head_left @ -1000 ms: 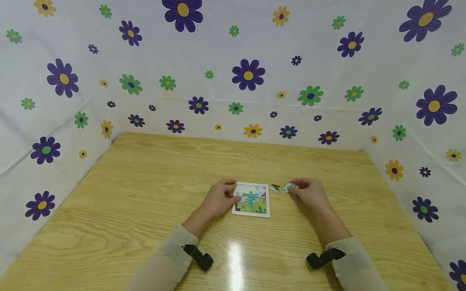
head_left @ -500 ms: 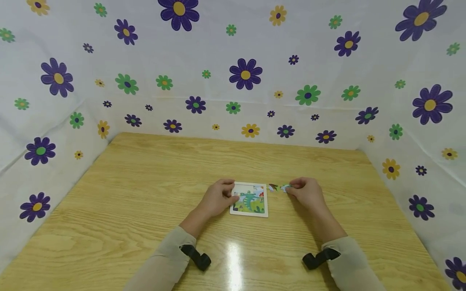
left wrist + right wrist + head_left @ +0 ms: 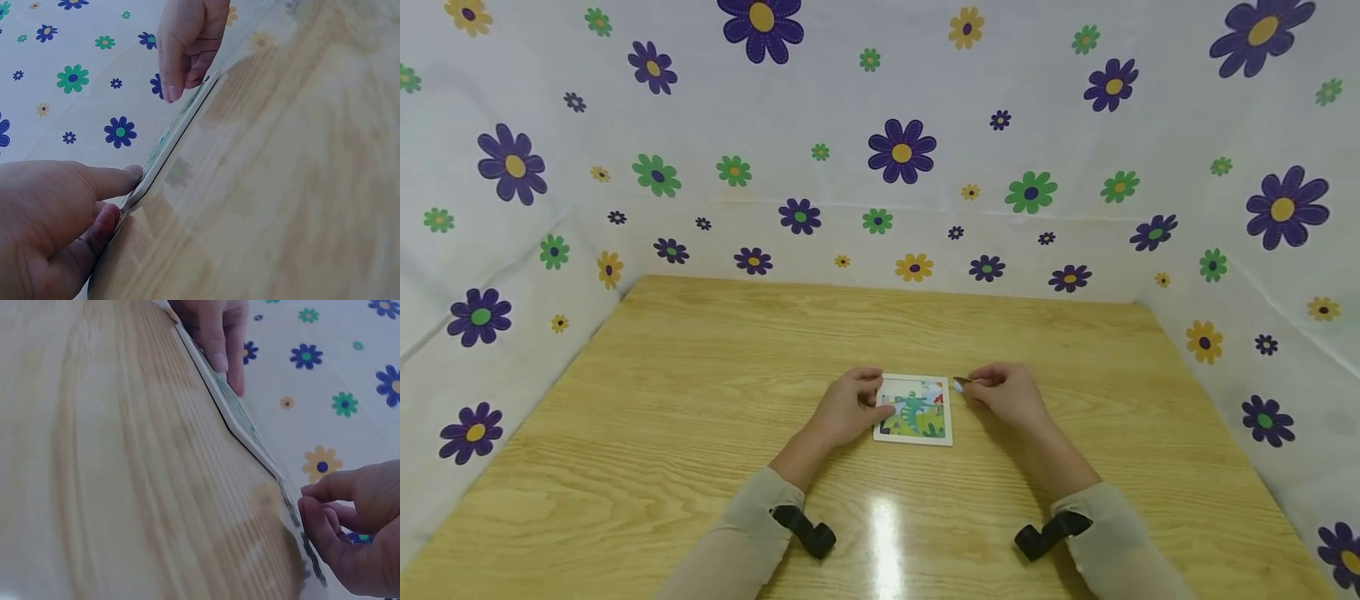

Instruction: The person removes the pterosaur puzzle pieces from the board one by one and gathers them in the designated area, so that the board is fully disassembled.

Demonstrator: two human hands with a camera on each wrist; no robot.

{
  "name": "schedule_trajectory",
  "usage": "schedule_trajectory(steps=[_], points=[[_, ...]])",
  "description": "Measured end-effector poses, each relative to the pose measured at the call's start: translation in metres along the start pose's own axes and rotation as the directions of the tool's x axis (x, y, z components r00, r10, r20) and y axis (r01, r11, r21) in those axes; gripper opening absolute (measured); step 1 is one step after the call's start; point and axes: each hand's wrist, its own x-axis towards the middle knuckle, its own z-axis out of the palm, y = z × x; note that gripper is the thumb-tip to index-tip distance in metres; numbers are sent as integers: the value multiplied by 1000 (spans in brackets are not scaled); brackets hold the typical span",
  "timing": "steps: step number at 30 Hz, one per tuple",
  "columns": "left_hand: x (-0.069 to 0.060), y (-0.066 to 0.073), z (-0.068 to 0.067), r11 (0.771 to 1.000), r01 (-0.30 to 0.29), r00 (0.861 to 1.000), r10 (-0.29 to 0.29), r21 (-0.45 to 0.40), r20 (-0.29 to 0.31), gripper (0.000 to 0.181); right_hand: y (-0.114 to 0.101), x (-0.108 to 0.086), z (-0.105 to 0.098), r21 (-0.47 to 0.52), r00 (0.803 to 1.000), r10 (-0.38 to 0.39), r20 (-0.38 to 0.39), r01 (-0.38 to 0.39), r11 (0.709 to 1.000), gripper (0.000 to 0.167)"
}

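A square wooden jigsaw puzzle [image 3: 913, 418] with a white frame and a green dinosaur picture lies on the table; a pale gap shows at its upper left. My left hand [image 3: 848, 408] grips its left edge, thumb on top and fingers along the side, as the left wrist view also shows. Just right of the frame, my right hand [image 3: 1011, 397] pinches at a brown and light-blue puzzle piece [image 3: 958, 385], thumb and forefinger tips together at its edge. Another loose piece [image 3: 314, 559] lies beside it in the right wrist view; in the head view my hand hides it.
The glossy wood-grain table [image 3: 760, 333] extends around the puzzle on all sides. A white cloth with printed flowers [image 3: 820, 100] hangs behind and at both sides. Each sleeve carries a black strap-on mount, the left mount [image 3: 805, 532] and the right mount [image 3: 1052, 535].
My right hand has shifted left from the farther loose piece to the brown one beside the frame. The left hand keeps its grip on the puzzle.
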Motion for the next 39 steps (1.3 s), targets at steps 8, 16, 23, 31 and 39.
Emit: schedule_trajectory(steps=[8, 16, 23, 31, 39], points=[[0, 0, 0, 1000, -16, 1000, 16, -15, -10, 55, -18, 2, 25, -36, 981, -104, 161, 112, 993, 23], [0, 0, 0, 1000, -4, 1000, 4, -2, -13, 55, -22, 0, 43, 4, 973, -77, 218, 78, 997, 25], [0, 1, -1, 1000, -4, 1000, 4, 2, -4, 55, -25, -1, 47, -83, 982, -69, 175, 85, 993, 27], [1, 2, -2, 1000, -20, 1000, 20, -1, -3, 55, -35, 3, 42, -288, 973, -74, 219, 137, 948, 29], [1, 2, -2, 1000, -2, 1000, 2, -7, 9, 56, -39, 6, 43, -298, 970, -58, 236, 129, 946, 31]])
